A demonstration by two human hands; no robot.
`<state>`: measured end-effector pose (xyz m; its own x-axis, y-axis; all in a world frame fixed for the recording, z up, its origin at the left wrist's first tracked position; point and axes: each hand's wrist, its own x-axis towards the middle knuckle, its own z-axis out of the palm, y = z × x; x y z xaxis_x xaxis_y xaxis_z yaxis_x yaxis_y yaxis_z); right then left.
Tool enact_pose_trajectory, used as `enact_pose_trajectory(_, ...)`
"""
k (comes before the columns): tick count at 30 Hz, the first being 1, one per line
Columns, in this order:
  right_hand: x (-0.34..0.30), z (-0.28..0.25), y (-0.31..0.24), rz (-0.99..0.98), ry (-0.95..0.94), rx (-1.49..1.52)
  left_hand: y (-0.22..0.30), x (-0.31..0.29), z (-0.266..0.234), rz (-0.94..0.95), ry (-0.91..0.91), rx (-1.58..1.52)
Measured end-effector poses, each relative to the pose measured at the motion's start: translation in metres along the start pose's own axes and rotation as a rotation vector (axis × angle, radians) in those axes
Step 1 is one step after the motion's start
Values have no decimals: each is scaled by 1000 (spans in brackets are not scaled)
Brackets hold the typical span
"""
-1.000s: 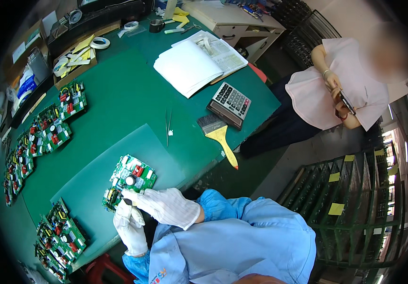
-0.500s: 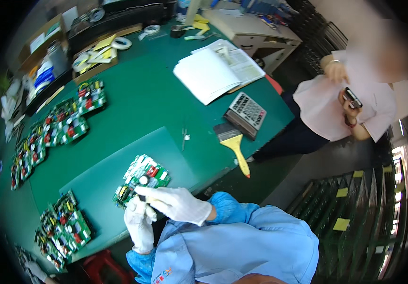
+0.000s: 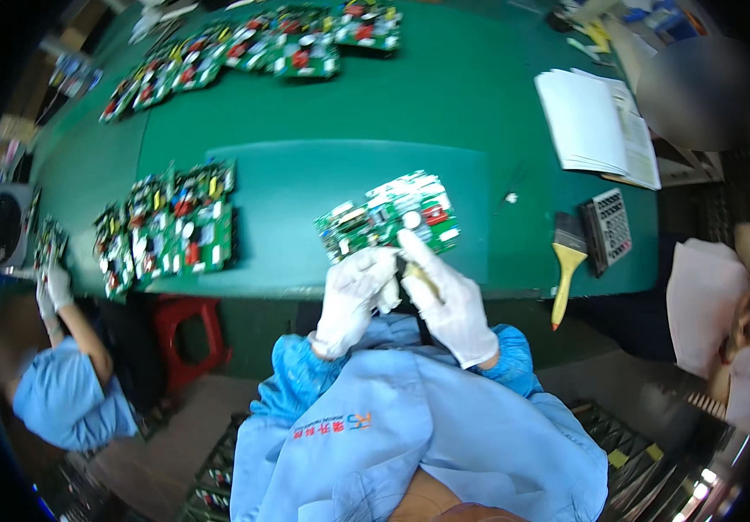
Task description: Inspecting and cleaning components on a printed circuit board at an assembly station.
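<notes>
Both my hands wear white gloves and meet at the table's front edge, just below a green circuit board (image 3: 383, 217) with red, white and black components. My left hand (image 3: 353, 300) is closed, its fingers curled in toward the right. My right hand (image 3: 449, 309) lies against it, one finger reaching up toward the board's lower edge, the others bent. Between them shows a small dark piece (image 3: 402, 266), too small and blurred to name. The board lies on a lighter green mat (image 3: 279, 170).
More circuit boards (image 3: 188, 217) stand left, and a row (image 3: 301, 48) lies at the back. A brush (image 3: 568, 257), a calculator (image 3: 610, 228) and papers (image 3: 579, 122) are at right. A co-worker (image 3: 74, 383) sits left by a red stool (image 3: 190, 339); another person (image 3: 714, 322) stands right.
The view has swung left, bringing the seated co-worker and stool into sight. My hands remain together by the board's near edge, with the small dark piece between them.
</notes>
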<state>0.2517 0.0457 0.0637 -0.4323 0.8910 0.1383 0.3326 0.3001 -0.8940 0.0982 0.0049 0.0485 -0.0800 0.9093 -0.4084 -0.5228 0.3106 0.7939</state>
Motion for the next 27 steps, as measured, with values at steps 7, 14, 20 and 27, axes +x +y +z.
enact_pose_trajectory(7,-3,0,4,-56,-27,-62,2,-3,-5,16,-8,80)
enact_pose_trajectory(14,-4,2,6,-14,-73,-121,0,-3,-7,-43,-14,20)
enact_pose_trajectory(20,-3,5,8,-6,-54,15,-2,-2,-7,9,-13,31)
enact_pose_trajectory(27,0,-5,13,93,-173,86,3,-5,-2,-11,-36,142)
